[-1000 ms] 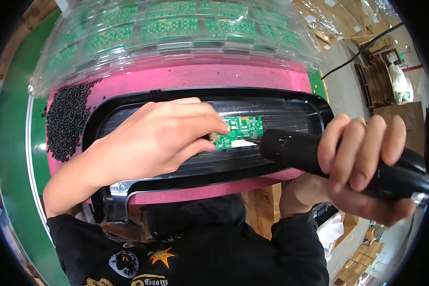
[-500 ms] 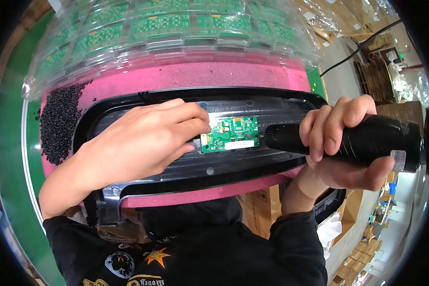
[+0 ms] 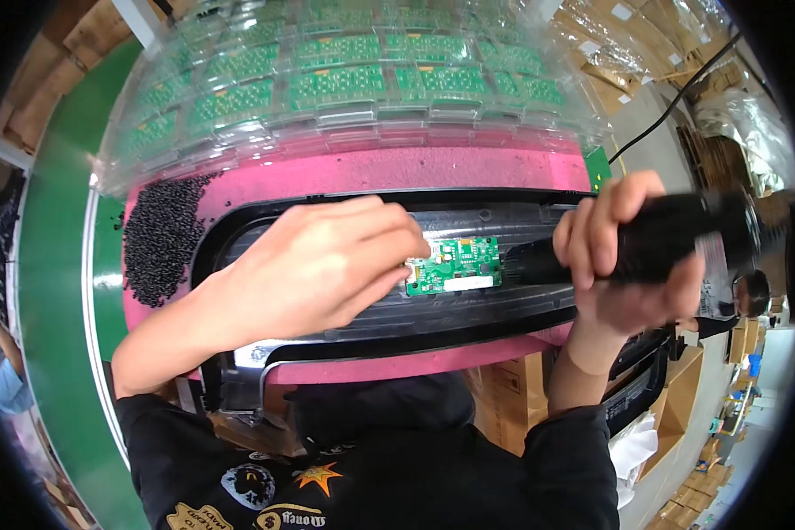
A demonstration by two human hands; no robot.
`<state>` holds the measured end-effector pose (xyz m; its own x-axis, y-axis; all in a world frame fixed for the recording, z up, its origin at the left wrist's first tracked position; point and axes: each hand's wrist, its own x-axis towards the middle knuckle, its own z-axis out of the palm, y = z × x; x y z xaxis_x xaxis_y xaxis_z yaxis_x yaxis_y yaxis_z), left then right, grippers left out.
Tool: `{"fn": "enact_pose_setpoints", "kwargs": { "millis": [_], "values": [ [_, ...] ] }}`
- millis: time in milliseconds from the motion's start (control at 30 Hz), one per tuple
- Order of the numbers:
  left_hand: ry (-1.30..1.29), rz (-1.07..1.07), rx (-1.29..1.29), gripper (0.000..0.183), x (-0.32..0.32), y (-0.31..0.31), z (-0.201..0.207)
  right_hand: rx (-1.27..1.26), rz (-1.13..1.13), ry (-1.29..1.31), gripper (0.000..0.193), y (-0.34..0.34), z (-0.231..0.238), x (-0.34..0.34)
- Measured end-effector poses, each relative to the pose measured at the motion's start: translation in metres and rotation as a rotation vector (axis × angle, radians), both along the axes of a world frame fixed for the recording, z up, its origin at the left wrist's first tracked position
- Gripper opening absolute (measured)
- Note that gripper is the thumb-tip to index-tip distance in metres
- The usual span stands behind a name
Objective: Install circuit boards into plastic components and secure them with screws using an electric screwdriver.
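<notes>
A green circuit board with small parts and a white label strip lies in a long black plastic housing. My left hand is closed at the board's left end, its thumb and fingertips on that edge. What lies under the fingers is hidden. My right hand is wrapped around a thick black electric screwdriver, held nearly level from the right. The tool's nose points at the board's right end. Motion smears the hand and the tool's rear, and I cannot tell whether the tip touches a screw.
A pile of small black screws lies left of the housing on a pink mat. Beyond stand clear plastic trays of green boards. A black cable hangs at right. People show at the far left and right edges.
The view has shifted, so the whole bench sits further right and lower. Both hands keep their places at the board's two ends; the right hand and screwdriver have become blurred.
</notes>
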<state>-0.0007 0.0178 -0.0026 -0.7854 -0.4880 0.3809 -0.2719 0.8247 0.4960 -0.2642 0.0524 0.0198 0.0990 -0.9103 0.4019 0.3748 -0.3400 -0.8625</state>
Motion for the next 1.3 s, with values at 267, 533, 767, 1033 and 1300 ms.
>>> {"fn": "enact_pose_setpoints", "kwargs": {
  "millis": [267, 533, 767, 1033, 1300],
  "values": [
    [-0.400, 0.439, -0.068, 0.035, 0.044, -0.006, 0.031, 0.572, -0.349, -0.605, 0.033, -0.035, 0.001, -0.050],
    [-0.337, 0.443, -0.102, 0.015, 0.073, 0.002, 0.007, 0.182, -0.259, -0.358, 0.040, 0.028, 0.020, -0.047],
    [0.190, 0.690, -0.405, 0.018, 0.110, 0.095, 0.052, -0.137, -1.034, -0.045, 0.033, 0.051, -0.029, -0.200],
    [1.246, 1.392, 0.082, 0.042, 0.260, 0.154, 0.022, 1.050, -1.464, 1.620, 0.068, 0.135, -0.280, -0.465],
    [1.548, 1.194, 0.590, 0.005, 0.293, 0.147, 0.023, 1.413, -1.261, 1.367, 0.057, 0.161, -0.302, -0.424]
  ]
}}
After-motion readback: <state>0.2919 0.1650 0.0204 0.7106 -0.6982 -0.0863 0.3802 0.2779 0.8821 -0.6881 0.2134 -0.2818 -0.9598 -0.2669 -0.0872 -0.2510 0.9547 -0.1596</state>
